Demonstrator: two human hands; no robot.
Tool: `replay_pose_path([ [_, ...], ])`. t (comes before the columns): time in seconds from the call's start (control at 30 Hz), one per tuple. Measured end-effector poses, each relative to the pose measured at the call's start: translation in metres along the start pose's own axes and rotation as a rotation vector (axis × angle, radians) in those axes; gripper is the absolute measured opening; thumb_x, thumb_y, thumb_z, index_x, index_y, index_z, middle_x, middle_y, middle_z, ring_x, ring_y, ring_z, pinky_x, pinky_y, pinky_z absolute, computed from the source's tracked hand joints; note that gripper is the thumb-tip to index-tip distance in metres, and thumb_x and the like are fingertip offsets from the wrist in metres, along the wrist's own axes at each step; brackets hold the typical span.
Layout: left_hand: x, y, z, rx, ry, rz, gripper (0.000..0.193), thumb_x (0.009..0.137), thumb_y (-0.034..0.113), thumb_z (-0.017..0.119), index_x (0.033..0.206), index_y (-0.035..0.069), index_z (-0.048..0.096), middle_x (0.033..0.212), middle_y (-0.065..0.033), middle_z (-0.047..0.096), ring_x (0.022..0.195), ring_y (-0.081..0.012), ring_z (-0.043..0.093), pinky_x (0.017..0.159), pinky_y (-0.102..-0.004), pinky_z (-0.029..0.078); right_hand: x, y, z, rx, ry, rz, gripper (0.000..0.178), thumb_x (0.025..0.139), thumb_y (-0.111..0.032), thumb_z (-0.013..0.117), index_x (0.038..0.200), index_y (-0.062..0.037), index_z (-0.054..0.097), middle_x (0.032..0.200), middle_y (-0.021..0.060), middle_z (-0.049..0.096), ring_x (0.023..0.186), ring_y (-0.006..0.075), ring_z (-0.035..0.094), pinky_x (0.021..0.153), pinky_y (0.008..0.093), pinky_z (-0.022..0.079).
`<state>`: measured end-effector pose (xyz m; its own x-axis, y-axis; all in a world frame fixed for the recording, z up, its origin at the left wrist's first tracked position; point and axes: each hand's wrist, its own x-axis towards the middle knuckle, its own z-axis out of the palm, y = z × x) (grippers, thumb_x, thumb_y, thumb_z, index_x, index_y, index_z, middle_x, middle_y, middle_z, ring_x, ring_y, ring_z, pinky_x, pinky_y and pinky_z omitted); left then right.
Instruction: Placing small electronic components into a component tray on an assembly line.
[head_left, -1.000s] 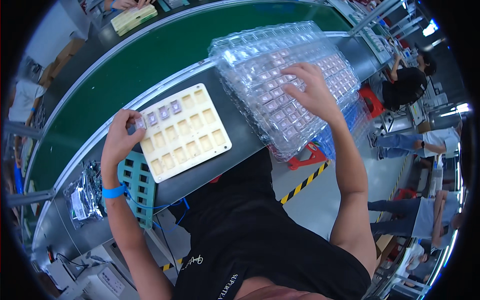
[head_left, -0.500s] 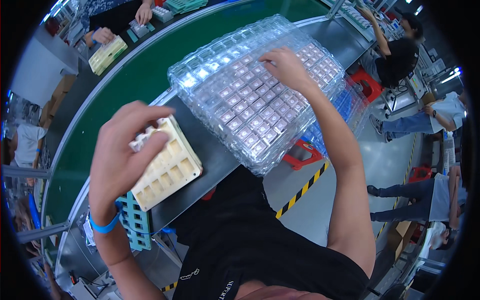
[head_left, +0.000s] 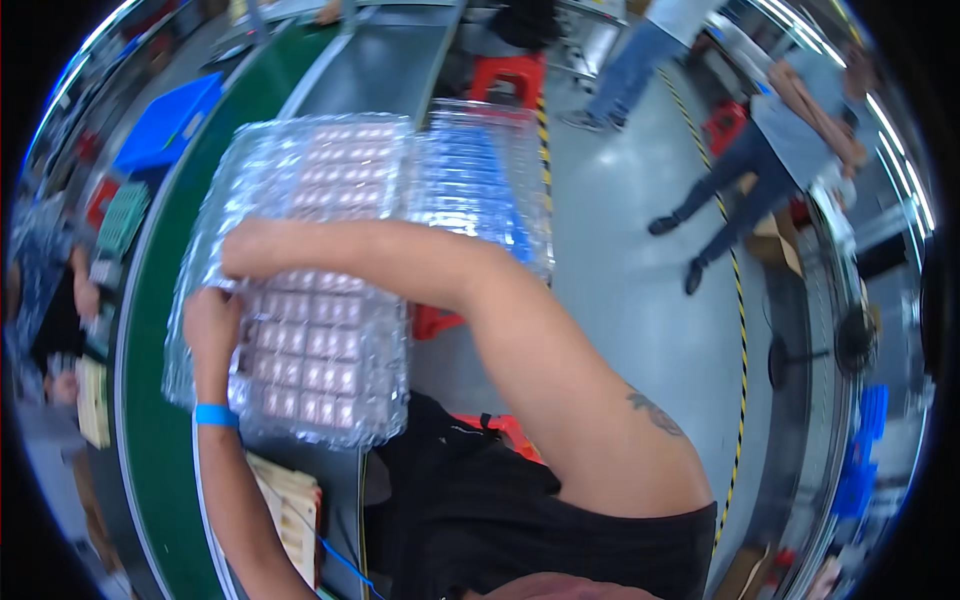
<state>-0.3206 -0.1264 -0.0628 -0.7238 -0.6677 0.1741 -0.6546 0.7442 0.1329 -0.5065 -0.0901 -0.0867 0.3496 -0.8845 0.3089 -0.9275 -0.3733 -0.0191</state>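
A clear plastic blister tray (head_left: 385, 428) lies in front of me, its cells filled with rows of small square pinkish-silver parts (head_left: 325, 340). Both hands are at its left half, close together. My right hand (head_left: 256, 248) reaches across the tray with curled fingers. Just below it, my left hand (head_left: 211, 322), with a blue band on its wrist, is closed at the tray's left part. Blur and the hands themselves hide whatever the fingers may hold. Partly behind my left forearm rests a cream slotted fixture block (head_left: 292, 500).
A green conveyor (head_left: 160, 470) runs along the left. More clear trays with blue beneath (head_left: 470, 180) stand right of the filled tray. Red stools (head_left: 508, 78), a blue bin (head_left: 172, 120) and a standing person (head_left: 745, 150) are around. A blue cord (head_left: 345, 562) crosses near the fixture.
My view has turned rightward. My left hand has let go of the cream fixture block and moved to the tray. My right hand has moved to the tray's left part, beside it.
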Motion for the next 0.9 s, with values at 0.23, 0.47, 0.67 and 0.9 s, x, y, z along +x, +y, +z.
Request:
replay_pose_path([
  [0.23, 0.024, -0.002, 0.021, -0.01, 0.009, 0.062, 0.021, 0.083, 0.018, 0.068, 0.087, -0.002, 0.074, 0.091, -0.0245, 0.072, 0.088, -0.0462, 0.067, 0.078, -0.0564, 0.052, 0.0, 0.007, -0.012, -0.021, -0.084, 0.035, 0.016, 0.079, -0.017, 0.071, 0.089, -0.0067, 0.08, 0.093, 0.0166, 0.078, 0.088, 0.0357, 0.076, 0.073, 0.0483, 0.061],
  [0.47, 0.018, -0.021, -0.023, -0.272, -0.008, 0.071, 0.021, 0.087, 0.015, 0.067, 0.086, -0.005, 0.072, 0.078, -0.0197, 0.072, 0.072, -0.0285, 0.071, 0.069, -0.0408, 0.053, 0.014, 0.008, -0.014, 0.009, -0.109, 0.076, 0.018, 0.083, -0.017, 0.07, 0.092, -0.0046, 0.08, 0.098, 0.0176, 0.078, 0.092, 0.037, 0.075, 0.077, 0.0486, 0.061],
  [0.67, -0.036, -0.067, -0.084, -0.485, -0.021, -0.034, 0.013, 0.093, 0.009, 0.065, 0.089, -0.004, 0.068, 0.074, -0.0006, 0.06, 0.067, -0.0064, 0.05, 0.062, -0.0247, 0.04, 0.014, 0.008, -0.015, -0.022, -0.144, 0.092, 0.02, 0.083, -0.019, 0.071, 0.095, -0.0049, 0.08, 0.1, 0.0165, 0.078, 0.091, 0.0368, 0.075, 0.077, 0.0473, 0.061],
  [0.9, -0.148, -0.097, -0.12, -0.387, 0.005, -0.193, 0.014, 0.096, 0.008, 0.065, 0.088, -0.004, 0.065, 0.075, -0.0021, 0.057, 0.067, -0.008, 0.048, 0.061, -0.0265, 0.041, 0.011, 0.012, -0.021, -0.014, -0.163, 0.034, 0.021, 0.085, -0.018, 0.07, 0.098, -0.0042, 0.08, 0.103, 0.0163, 0.078, 0.095, 0.036, 0.075, 0.078, 0.0466, 0.061],
])
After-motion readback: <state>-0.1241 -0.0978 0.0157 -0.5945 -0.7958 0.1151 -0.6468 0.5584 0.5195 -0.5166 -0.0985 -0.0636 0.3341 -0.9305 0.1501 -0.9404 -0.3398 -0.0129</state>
